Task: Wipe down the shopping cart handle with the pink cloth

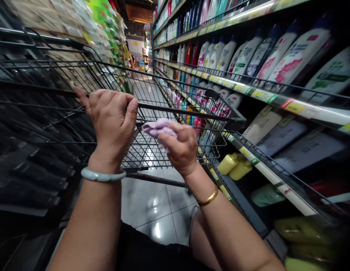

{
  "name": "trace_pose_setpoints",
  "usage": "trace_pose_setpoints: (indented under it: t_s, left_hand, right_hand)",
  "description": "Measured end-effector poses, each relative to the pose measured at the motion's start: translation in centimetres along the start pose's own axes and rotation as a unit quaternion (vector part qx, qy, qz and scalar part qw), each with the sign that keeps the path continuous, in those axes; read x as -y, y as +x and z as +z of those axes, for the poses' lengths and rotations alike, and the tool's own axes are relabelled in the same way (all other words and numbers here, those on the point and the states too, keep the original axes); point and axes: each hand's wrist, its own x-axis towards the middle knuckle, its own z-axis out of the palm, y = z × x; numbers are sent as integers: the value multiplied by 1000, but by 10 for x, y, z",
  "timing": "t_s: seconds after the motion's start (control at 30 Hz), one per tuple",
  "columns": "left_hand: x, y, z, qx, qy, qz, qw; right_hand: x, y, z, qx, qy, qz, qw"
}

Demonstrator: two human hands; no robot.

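Observation:
A black wire shopping cart (152,109) stands in front of me, and its dark bar crosses the view from left to right. My left hand (110,113), with a pale green bangle on the wrist, is wrapped over this bar. Just below the bar, to the right, my right hand (180,145) is closed on a crumpled light purple cloth (159,127). The cloth sticks out to the left from between thumb and fingers. A gold bangle is on my right wrist.
Shelves of shampoo bottles (290,60) run close along the right, with a price-label edge (259,94) near the cart. Packaged goods (64,22) hang at the left. A tiled floor (152,203) and an aisle lie below and ahead.

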Motion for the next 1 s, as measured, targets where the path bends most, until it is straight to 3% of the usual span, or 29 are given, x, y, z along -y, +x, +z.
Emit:
trace_pose_setpoints:
  t_s: [0.13, 0.2, 0.37, 0.57, 0.63, 0.7, 0.8, 0.9, 1.0]
  left_hand:
    - [5, 2, -2, 2, -32, -15, 999]
    - [6, 2, -3, -1, -33, -22, 999]
    - [3, 1, -8, -7, -3, -12, 1000]
    - [-18, -6, -5, 51, -33, 67, 996]
    - [-20, -7, -1, 66, -36, 66, 995]
    - [-19, -6, 1, 74, -29, 57, 995]
    - [-16, -4, 2, 66, -26, 44, 996]
    - [-17, -4, 1, 38, -27, 31, 998]
    - [-17, -6, 0, 26, -27, 21, 999]
  right_hand:
    - [-17, 10, -17, -118, -8, 95, 988]
    - [-16, 9, -17, -139, -14, 101, 985]
    - [8, 3, -3, -51, -13, -11, 999]
    - [-1, 13, -16, -15, -59, 82, 995]
    - [0, 12, -13, -6, -73, 77, 994]
    - [4, 9, -8, -19, -54, 25, 998]
    - [2, 9, -14, -88, -9, -32, 996]
    - [-9, 15, -32, -140, -20, 30, 989]
    - [-9, 16, -35, -126, -44, 70, 989]
